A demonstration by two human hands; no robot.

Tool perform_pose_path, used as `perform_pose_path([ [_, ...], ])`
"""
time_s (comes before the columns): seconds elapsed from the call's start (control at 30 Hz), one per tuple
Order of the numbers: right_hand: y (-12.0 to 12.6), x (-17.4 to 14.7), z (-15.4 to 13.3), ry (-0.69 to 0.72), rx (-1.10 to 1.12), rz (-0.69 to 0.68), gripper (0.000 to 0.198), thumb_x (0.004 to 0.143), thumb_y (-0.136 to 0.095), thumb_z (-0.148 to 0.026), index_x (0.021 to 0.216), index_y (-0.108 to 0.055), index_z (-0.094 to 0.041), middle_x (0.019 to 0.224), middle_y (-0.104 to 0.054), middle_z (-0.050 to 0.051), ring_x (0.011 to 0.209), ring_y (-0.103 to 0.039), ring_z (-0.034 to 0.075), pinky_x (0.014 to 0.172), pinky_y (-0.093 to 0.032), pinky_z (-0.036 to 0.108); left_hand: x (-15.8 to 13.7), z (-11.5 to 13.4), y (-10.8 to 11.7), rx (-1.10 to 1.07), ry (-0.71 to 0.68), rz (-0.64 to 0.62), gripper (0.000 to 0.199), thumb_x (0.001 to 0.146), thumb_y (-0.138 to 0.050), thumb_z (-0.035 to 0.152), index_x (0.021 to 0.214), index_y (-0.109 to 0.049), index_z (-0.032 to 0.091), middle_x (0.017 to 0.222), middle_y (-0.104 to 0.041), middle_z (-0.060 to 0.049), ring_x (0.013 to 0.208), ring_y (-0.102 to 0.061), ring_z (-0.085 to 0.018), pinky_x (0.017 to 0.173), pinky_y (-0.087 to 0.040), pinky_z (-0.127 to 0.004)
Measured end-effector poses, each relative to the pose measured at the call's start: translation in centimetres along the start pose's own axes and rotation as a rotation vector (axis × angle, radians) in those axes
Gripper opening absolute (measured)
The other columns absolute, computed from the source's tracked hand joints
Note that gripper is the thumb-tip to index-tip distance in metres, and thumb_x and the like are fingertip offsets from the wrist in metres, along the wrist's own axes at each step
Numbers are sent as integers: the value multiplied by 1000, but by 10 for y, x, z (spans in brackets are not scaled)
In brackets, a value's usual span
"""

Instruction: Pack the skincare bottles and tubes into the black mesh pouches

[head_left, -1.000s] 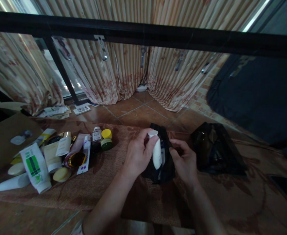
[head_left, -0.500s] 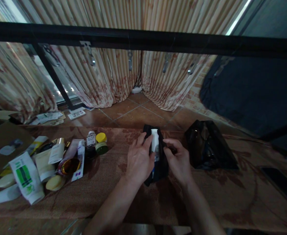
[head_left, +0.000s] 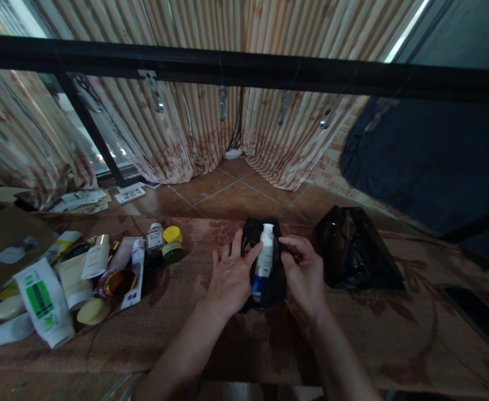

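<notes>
brown patterned cloth (head_left: 173,320) runs across the lower frame, under striped curtains (head_left: 203,122). at lower centre, the white-and-blue bottle (head_left: 264,260) lies on or in the black bag (head_left: 252,225). your left hand (head_left: 233,278) is spread, grasping nothing, its index fingertip by the bottle, perhaps to steady it. your right hand (head_left: 306,273) curls at the bag's right edge, seemingly to hold it spread; whether it pinches the plastic, i cannot tell.

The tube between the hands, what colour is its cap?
White. The cap shows best in the head view.
</notes>
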State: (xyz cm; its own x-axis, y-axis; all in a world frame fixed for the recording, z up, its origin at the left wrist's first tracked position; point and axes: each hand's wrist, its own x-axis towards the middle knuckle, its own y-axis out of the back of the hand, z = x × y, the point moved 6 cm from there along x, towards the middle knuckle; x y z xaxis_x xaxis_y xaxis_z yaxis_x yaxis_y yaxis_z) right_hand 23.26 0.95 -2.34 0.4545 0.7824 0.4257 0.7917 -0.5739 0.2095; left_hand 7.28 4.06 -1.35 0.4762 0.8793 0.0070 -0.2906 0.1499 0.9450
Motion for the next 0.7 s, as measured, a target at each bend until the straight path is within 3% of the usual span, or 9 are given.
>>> perform_pose_path([
  [0.1, 0, 0, -1, 18, -11, -1, 27, 76, -51, -12, 93, -69, -22, 100, -63, 4, 93, -62, 18, 83, -48, 34, -1, -1, -4, 18, 1, -26, 53, 81, -46, 6, 123, -64, 32, 157, -27, -12, 131, -42, -42, 103, -29, -67],
  [0.23, 1, 0, -2, 26, -14, -1, 24, 78, -53, -13, 94, -69, -22, 99, -64, 3, 91, -62, 18, 81, -48, 34, 0, -8, 1, -118, 46, 70, 50, 79, -47, 6, 120, -66, 28, 155, -30, -11, 128, -46, -39, 103, -34, -64],
  [0.4, 3, 0, -7, 32, -25, 14, 15, 83, -59, -23, 93, -69, -22, 98, -65, 4, 91, -62, 18, 83, -48, 34, 4, -18, 9, -572, 43, 248, 44, 79, -51, 8, 119, -65, 20, 148, -40, -11, 136, -41, -27, 108, -41, -42],
  [0.5, 3, -1, -8, 15, -15, 35, 16, 84, -62, -31, 94, -69, -21, 99, -65, 5, 92, -63, 19, 84, -49, 35, 6, -26, 8, -880, 57, 340, 38, 82, -59, 21, 119, -64, 22, 141, -49, -9, 133, -45, -25, 105, -44, -40],
  [0.6, 2, -1, 0, -75, -20, 58, 26, 82, -64, -41, 97, -69, -20, 97, -67, 6, 90, -64, 21, 82, -50, 36, 6, -35, 0, -1077, 138, 380, 44, 85, -61, 36, 126, -58, 22, 136, -56, -9, 127, -51, -24, 107, -41, -41],
  [0.7, 0, -3, 17, -251, -36, 25, 38, 82, -61, -50, 101, -68, -18, 93, -70, 8, 83, -66, 23, 73, -51, 35, 5, -40, -11, -1126, 310, 328, 52, 88, -54, 53, 130, -54, 22, 135, -58, -10, 125, -54, -26, 105, -42, -41],
])
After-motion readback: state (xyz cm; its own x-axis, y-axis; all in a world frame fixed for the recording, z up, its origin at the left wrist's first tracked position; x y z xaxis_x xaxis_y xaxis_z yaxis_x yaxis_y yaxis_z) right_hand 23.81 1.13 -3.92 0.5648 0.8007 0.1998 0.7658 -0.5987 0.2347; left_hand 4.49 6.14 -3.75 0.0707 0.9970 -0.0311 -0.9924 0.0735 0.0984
